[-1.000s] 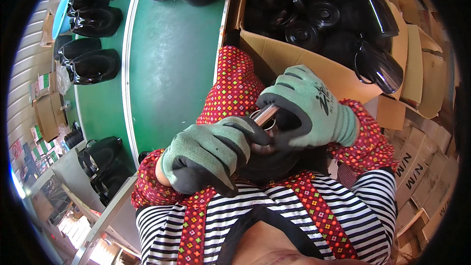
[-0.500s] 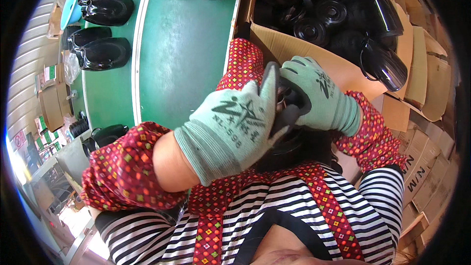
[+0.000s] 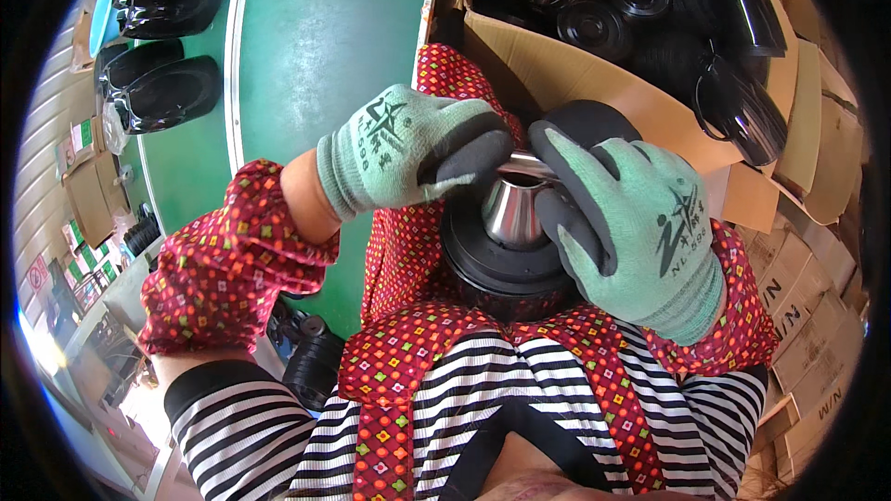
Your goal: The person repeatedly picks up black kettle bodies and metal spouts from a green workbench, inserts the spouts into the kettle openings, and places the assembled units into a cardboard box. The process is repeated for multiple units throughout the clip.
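A black round vessel part [image 3: 509, 264] with a shiny steel tapered neck [image 3: 513, 213] rests upright against my lap. Just above the neck's mouth sits a steel ring [image 3: 529, 165], pinched from both sides. My left hand [image 3: 422, 144], in a green glove with black fingertips, closes on its left side. Gloved the same way, my right hand [image 3: 640, 223] grips the ring's right side, thumb beside the neck. Behind those fingers shows a black rounded piece [image 3: 585, 121]; whether it joins the vessel I cannot tell.
To my left runs a green bench [image 3: 316, 56] with glossy black jug bodies [image 3: 172, 93] on it. An open cardboard box [image 3: 557, 65] of black lids and parts stands ahead right, a black jug [image 3: 742, 111] at its edge. Flattened cartons [image 3: 807, 315] lie at right.
My hands have drawn apart, the left one leftward and up, the right one turned and lower. The steel neck and ring, hidden before, now show between them. The whole view has shifted slightly.
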`<state>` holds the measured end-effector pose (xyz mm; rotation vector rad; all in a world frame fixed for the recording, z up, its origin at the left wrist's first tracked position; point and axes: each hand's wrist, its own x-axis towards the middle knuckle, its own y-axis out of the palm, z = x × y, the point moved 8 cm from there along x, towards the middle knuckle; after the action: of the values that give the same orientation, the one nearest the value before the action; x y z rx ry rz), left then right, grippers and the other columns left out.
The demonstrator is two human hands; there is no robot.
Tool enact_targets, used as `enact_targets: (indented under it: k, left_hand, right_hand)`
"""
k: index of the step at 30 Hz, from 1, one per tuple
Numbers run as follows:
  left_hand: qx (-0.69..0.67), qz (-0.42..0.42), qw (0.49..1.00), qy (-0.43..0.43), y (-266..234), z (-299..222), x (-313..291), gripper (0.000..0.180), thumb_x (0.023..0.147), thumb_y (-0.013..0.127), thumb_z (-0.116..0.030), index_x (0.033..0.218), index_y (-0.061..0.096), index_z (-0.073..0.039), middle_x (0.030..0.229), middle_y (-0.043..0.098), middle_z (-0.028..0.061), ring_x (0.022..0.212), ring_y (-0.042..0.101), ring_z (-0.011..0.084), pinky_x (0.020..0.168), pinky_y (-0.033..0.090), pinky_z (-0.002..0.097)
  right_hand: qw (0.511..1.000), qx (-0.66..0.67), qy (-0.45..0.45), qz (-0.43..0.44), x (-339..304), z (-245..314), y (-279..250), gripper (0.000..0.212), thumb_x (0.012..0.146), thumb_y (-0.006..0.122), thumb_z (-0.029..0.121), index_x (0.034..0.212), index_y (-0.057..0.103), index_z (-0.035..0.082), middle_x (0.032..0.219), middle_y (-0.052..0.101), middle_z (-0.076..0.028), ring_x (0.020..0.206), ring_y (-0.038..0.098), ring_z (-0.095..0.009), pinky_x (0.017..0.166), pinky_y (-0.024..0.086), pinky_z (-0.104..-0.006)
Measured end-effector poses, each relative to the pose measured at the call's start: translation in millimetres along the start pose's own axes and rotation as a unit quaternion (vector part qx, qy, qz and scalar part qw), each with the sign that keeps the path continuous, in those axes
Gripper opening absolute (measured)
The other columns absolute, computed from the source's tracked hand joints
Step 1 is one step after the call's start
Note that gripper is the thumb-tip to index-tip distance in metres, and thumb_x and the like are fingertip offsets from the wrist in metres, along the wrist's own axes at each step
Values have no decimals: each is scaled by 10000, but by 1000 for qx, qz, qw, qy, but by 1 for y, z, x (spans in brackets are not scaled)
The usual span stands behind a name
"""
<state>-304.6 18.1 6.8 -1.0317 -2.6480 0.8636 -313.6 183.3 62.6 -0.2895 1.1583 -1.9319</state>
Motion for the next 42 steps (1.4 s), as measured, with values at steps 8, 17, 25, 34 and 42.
enact_targets:
  k: [8,17,25,34,42]
  left_hand:
    - [74,-91,991,-66,-3,-22,2,260,966,702,-113,1212,680,-32,965,713,205,855,703,415,746,567,438]
    - [104,-63,971,-207,16,-33,-19,231,986,665,-168,1158,630,-18,1000,718,213,934,707,430,790,562,486]
    - [64,82,960,-260,19,-37,-8,247,1062,569,-217,1175,629,-5,941,703,222,863,699,411,745,552,483]
    - [-27,77,962,-260,18,-9,-12,280,1026,613,-186,1226,672,1,910,695,244,830,688,425,741,556,460]
    - [-13,55,985,-163,18,-5,-6,287,946,686,-180,1184,664,-21,916,693,241,832,671,464,742,549,468]
  right_hand:
    - [989,-64,-26,-128,-3,-6,9,431,892,756,408,1170,693,86,969,656,-102,931,638,-314,853,474,-481]
    - [974,-17,-109,-198,13,-14,42,358,863,744,373,1113,686,124,1074,657,-86,1030,592,-327,967,422,-510]
    - [976,62,-88,-188,3,-12,46,345,901,707,387,1118,687,119,1039,654,-91,1005,598,-327,930,422,-500]
    - [990,14,-38,-134,0,-5,39,551,784,751,320,1276,679,83,1019,624,-98,947,585,-323,871,422,-503]
    - [994,-13,-28,-106,-1,-10,31,567,788,761,289,1313,670,95,1022,624,-96,937,598,-313,861,438,-499]
